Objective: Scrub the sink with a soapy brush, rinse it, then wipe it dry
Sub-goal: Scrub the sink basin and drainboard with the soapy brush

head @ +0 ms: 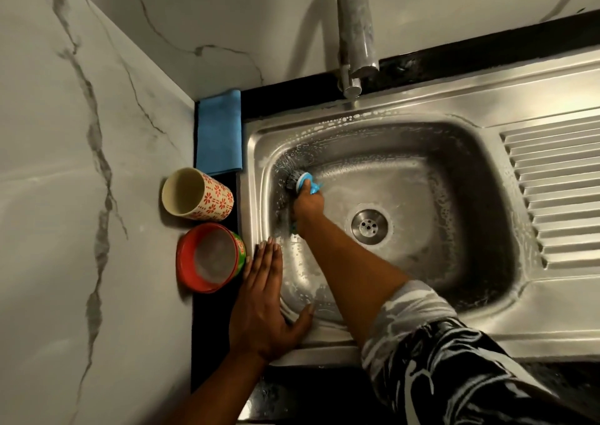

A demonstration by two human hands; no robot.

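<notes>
Here: sudsy steel sink (454,152), marble walls (97,116) on two sides; right hand (308,205) grips brush (303,179), left hand (263,298) flat on rim.

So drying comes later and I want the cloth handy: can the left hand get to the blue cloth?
Probably yes. The left hand lies flat and empty on the sink rim; the blue cloth is further along that side, past the red tub and cup, which it could pass over.
</notes>
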